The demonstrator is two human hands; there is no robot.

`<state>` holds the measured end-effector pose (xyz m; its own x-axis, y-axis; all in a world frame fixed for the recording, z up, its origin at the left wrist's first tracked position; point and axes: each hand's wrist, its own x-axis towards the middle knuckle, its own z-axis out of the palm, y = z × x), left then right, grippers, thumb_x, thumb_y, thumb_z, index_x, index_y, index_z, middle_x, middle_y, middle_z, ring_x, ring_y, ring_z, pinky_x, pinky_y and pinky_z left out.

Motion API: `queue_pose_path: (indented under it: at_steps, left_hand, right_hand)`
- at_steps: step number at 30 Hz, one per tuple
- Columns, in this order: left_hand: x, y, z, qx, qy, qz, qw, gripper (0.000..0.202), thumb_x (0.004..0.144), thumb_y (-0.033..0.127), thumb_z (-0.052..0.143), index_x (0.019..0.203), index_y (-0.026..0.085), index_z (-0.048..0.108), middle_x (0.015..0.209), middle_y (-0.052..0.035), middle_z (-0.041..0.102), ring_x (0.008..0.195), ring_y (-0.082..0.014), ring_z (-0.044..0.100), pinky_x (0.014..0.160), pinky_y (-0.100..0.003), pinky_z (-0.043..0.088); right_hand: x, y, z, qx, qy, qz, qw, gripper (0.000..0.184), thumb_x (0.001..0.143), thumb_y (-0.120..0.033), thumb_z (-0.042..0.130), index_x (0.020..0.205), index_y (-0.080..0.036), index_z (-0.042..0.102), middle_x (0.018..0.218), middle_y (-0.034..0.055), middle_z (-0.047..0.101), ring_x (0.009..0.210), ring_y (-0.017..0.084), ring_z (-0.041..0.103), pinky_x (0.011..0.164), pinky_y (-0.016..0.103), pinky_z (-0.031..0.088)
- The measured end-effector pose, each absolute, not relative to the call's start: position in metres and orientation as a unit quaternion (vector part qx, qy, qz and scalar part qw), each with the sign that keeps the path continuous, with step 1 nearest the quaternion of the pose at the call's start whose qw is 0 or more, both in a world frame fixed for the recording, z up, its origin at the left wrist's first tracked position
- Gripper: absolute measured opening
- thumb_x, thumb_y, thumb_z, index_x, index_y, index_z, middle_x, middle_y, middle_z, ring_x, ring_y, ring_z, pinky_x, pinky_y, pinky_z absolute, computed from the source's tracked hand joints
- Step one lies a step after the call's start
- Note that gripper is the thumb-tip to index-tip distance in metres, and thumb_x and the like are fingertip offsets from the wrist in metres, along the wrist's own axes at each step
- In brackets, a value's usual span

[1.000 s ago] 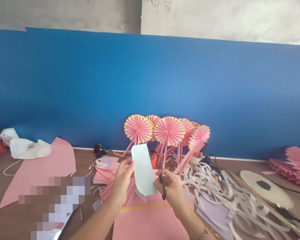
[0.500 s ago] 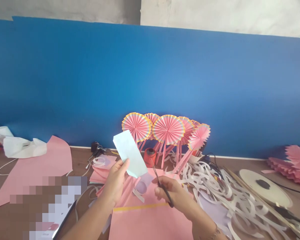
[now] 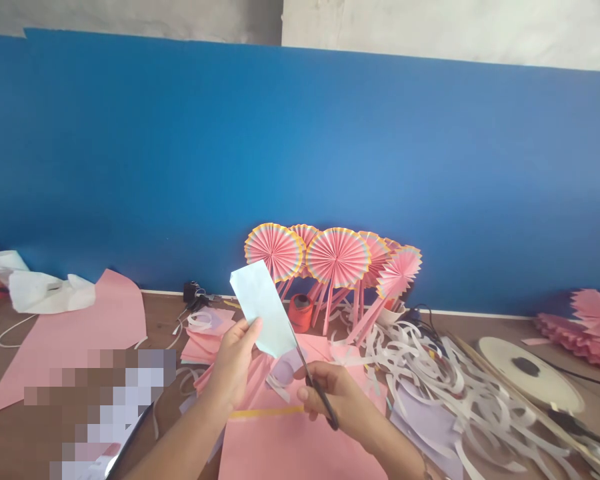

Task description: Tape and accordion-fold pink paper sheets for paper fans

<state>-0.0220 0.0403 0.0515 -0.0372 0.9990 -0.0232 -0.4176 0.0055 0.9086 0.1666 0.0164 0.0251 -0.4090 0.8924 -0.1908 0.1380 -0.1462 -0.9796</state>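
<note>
A pale blue piece of paper [image 3: 266, 308] is pinched in my left hand [image 3: 237, 357] by its lower left edge, held tilted above the table. My right hand [image 3: 335, 397] grips a pair of scissors [image 3: 316, 390] by the dark handles. The blades point up and to the left, along the paper's right edge; whether they touch it I cannot tell. Beneath both hands lies pink paper [image 3: 305, 443] with a yellow strip across it. A roll of lilac tape or paper [image 3: 284, 371] sits just behind, between the hands.
Pink pleated paper fans [image 3: 338, 259] stand against the blue panel [image 3: 300, 147], beside a red-orange spool [image 3: 300, 312]. White paper strips [image 3: 425, 367] are heaped at right, near a round cream lid-like disc [image 3: 500, 353]. At left lie a large pink sheet [image 3: 93, 333] and crumpled white paper [image 3: 50, 293].
The scissors have moved left and slightly down, bringing the blades to the paper's right edge. My left hand still holds the paper, which has shifted slightly right.
</note>
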Motion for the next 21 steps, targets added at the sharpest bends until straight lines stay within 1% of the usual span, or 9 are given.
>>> queue_pose_path:
  at_steps: [3,8,13,21]
  left_hand:
    - [-0.0208,0.0395,0.0526,0.368,0.398,0.601,0.587,0.033,0.079,0.041,0.066,0.099,0.015,0.068,0.093,-0.0075,0.073,0.091,-0.023,0.065,0.075,-0.029,0.047]
    - [-0.0185,0.0377,0.053,0.373,0.398,0.601,0.584,0.035,0.077,0.042,0.068,0.097,0.014,0.069,0.094,-0.0088,0.073,0.09,-0.0242,0.065,0.075,-0.03,0.048]
    - [-0.017,0.0372,0.0533,0.366,0.4,0.601,0.586,0.033,0.075,0.043,0.069,0.092,0.015,0.069,0.092,-0.0073,0.073,0.089,-0.0227,0.065,0.077,-0.029,0.047]
    - [-0.0172,0.0375,0.0513,0.362,0.391,0.608,0.589,0.032,0.076,0.043,0.069,0.09,0.014,0.068,0.091,-0.0084,0.073,0.087,-0.0234,0.066,0.077,-0.031,0.047]
  right_hand:
    - [0.1657,0.015,0.0271,-0.443,-0.574,0.612,0.314,0.048,0.065,-0.054,0.073,0.091,-0.015,0.062,0.056,-0.0039,0.054,0.051,0.011,0.052,0.053,0.024,0.04]
    - [0.1645,0.0146,0.0267,-0.461,-0.569,0.606,0.311,0.052,0.064,-0.057,0.073,0.092,-0.015,0.062,0.056,-0.0038,0.055,0.05,0.012,0.054,0.05,0.023,0.037]
    - [0.1652,0.0162,0.0219,-0.455,-0.569,0.609,0.315,0.052,0.065,-0.058,0.072,0.091,-0.015,0.062,0.055,-0.0044,0.054,0.05,0.012,0.054,0.049,0.023,0.039]
    - [0.1663,0.0169,0.0181,-0.456,-0.569,0.608,0.314,0.049,0.067,-0.056,0.072,0.093,-0.016,0.062,0.056,-0.0038,0.055,0.051,0.012,0.055,0.05,0.024,0.04]
